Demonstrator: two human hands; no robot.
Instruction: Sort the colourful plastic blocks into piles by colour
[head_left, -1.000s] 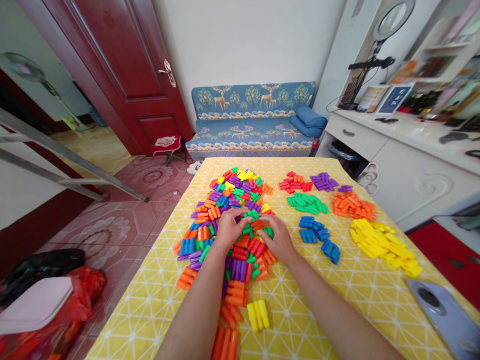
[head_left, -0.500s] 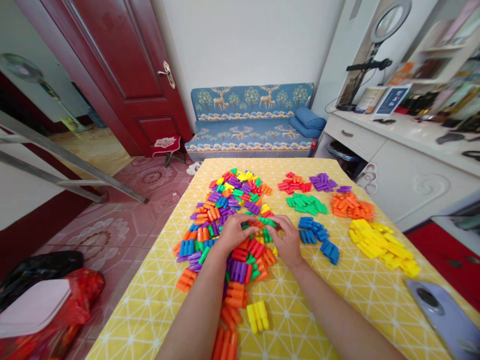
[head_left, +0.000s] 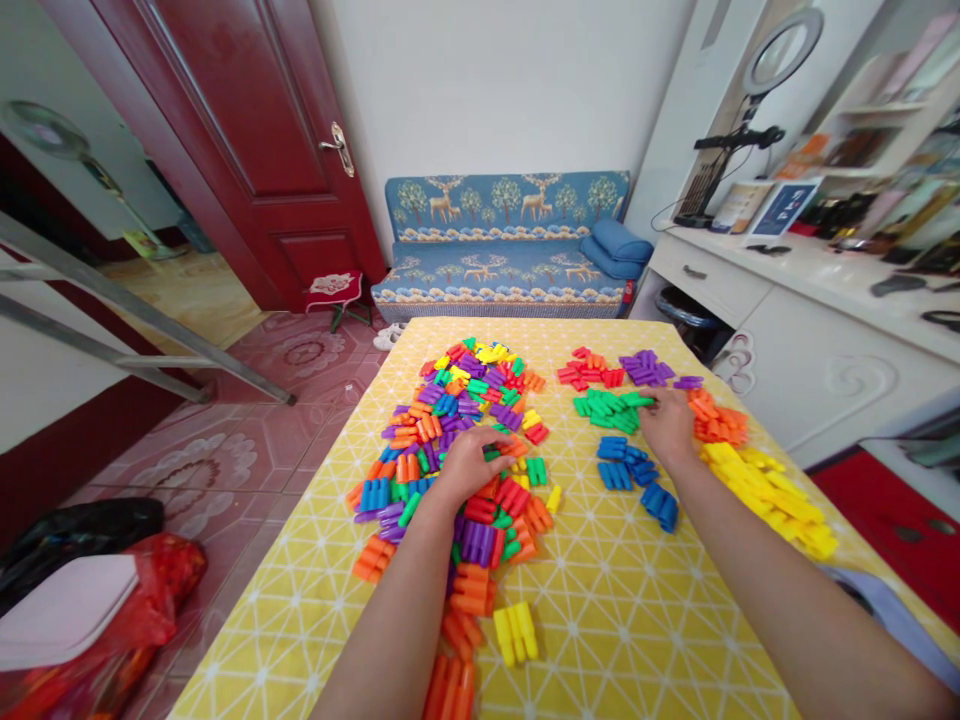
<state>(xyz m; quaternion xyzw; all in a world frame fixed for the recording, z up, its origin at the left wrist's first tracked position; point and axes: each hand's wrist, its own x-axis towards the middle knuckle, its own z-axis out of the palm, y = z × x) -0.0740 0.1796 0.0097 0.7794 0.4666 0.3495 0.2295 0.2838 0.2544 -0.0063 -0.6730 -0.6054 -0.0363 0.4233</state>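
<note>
My left hand (head_left: 469, 468) is over the mixed pile of coloured plastic blocks (head_left: 405, 468), thumb and fingers closed around an orange block (head_left: 515, 446). Across the table, my right hand (head_left: 667, 428) reaches to the right edge of the green block pile (head_left: 604, 408). Its fingertips pinch a green block (head_left: 637, 399) there. Just below lie blue blocks (head_left: 616, 474), and the right hand partly covers the orange block pile (head_left: 720, 418) beside it.
Yellow blocks (head_left: 772, 495), red blocks (head_left: 589, 370) and purple blocks (head_left: 646, 367) lie in separate groups on the yellow patterned tablecloth (head_left: 570, 640). A single yellow block (head_left: 516, 634) sits near the front. A phone (head_left: 900, 620) lies at right, partly behind my forearm.
My right hand has moved right and away from my left hand, carrying a green block to the green pile. The left hand stays over the mixed pile.
</note>
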